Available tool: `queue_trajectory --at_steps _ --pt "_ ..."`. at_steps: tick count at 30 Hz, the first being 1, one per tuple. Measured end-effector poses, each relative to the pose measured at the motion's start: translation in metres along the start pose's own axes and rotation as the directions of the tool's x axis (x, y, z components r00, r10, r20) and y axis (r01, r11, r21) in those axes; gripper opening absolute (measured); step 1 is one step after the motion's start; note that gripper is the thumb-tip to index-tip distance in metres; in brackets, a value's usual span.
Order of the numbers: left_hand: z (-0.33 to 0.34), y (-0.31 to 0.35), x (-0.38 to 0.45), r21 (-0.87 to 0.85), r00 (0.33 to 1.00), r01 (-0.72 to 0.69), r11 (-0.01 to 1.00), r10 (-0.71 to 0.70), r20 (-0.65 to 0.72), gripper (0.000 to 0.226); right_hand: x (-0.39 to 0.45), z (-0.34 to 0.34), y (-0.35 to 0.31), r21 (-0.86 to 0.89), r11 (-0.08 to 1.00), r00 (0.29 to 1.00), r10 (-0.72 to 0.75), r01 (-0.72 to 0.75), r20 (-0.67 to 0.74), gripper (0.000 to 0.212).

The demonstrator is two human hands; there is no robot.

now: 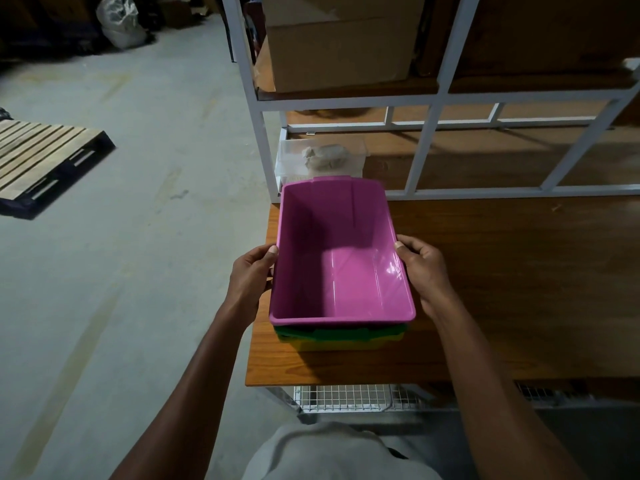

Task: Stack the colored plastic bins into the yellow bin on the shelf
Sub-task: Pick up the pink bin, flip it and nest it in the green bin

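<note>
A pink bin [339, 271] sits on top of a nested pile at the left end of the wooden shelf [519, 289]. Under its near rim a green bin [341, 331] shows as a thin band, and below that the yellow bin [332, 344]. My left hand [251, 275] grips the pink bin's left rim, thumb on the edge. On the opposite rim my right hand [420, 268] holds it the same way. The pink bin is empty inside.
A clear plastic container [322, 157] with a crumpled pale wad stands just behind the bins. White metal shelf framing [429, 140] rises behind, with cardboard boxes [339, 39] above. A wooden pallet [45, 161] lies on the concrete floor to the left. A wire rack [346, 398] sits below the shelf.
</note>
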State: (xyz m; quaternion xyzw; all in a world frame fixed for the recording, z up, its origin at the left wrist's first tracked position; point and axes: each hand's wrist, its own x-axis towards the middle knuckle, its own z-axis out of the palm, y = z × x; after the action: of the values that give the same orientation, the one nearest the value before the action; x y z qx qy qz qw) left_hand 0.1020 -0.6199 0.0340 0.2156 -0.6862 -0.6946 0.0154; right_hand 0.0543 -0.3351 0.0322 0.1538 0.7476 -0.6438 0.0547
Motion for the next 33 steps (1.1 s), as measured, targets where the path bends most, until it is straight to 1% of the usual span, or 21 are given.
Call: queue_trajectory --at_steps 3,5,7,9,11,13,15,18,20,23,25,27,29,33 --pt "-0.004 0.000 -0.003 0.018 1.000 -0.016 1.000 0.016 0.007 0.025 -0.008 -0.001 -0.001 -0.010 1.000 1.000 -0.020 0.019 -0.023 0.036" --pt "-0.006 0.002 -0.006 0.045 0.999 -0.043 0.998 0.044 -0.014 0.022 -0.016 -0.003 -0.003 -0.028 0.999 0.999 -0.041 0.040 -0.034 0.035" --pt "-0.006 0.005 -0.009 0.147 0.987 -0.135 0.980 0.147 -0.069 0.022 -0.027 -0.005 -0.005 -0.062 0.996 0.996 -0.073 0.070 -0.045 0.034" --pt "-0.006 0.011 -0.015 0.263 0.952 -0.259 0.930 0.291 -0.094 0.024 -0.040 -0.009 -0.008 -0.100 0.990 0.992 -0.106 0.098 -0.074 0.034" --pt "-0.002 0.018 -0.020 0.287 0.919 -0.351 0.891 0.386 -0.077 0.023 -0.054 -0.015 -0.009 -0.133 0.983 0.984 -0.138 0.122 -0.111 0.032" --pt "0.006 0.024 -0.025 0.279 0.901 -0.405 0.871 0.431 -0.036 0.024 -0.071 -0.024 -0.010 -0.136 0.979 0.975 -0.172 0.153 -0.139 0.030" --pt "0.020 0.031 -0.033 0.250 0.890 -0.449 0.858 0.454 0.038 0.023 -0.089 -0.037 -0.009 -0.115 0.976 0.966 -0.201 0.184 -0.164 0.030" --pt "0.048 0.039 -0.052 0.170 0.852 -0.513 0.841 0.475 0.219 0.019 -0.115 -0.064 0.001 -0.075 0.977 0.951 -0.212 0.200 -0.223 0.025" --pt "0.070 0.041 -0.069 0.112 0.807 -0.540 0.834 0.476 0.349 0.017 -0.132 -0.084 0.013 -0.020 0.981 0.939 -0.190 0.193 -0.287 0.022" --pt "0.105 0.033 -0.094 0.041 0.747 -0.537 0.842 0.452 0.488 0.018 -0.154 -0.113 0.034 0.055 0.986 0.916 -0.127 0.160 -0.380 0.019" --pt "0.129 0.021 -0.109 0.040 0.741 -0.490 0.871 0.391 0.545 0.018 -0.164 -0.132 0.050 0.092 0.988 0.907 -0.077 0.126 -0.415 0.019" --pt "0.155 0.007 -0.122 0.066 0.741 -0.438 0.897 0.319 0.591 0.017 -0.172 -0.153 0.066 0.127 0.988 0.894 -0.025 0.091 -0.447 0.018" --pt "0.182 -0.005 -0.136 0.100 0.727 -0.402 0.910 0.251 0.639 0.018 -0.180 -0.175 0.083 0.151 0.986 0.879 0.015 0.064 -0.476 0.018" --pt "0.247 -0.023 -0.167 0.143 0.711 -0.315 0.938 0.134 0.690 0.020 -0.195 -0.228 0.110 0.206 0.978 0.849 0.086 0.027 -0.522 0.018"
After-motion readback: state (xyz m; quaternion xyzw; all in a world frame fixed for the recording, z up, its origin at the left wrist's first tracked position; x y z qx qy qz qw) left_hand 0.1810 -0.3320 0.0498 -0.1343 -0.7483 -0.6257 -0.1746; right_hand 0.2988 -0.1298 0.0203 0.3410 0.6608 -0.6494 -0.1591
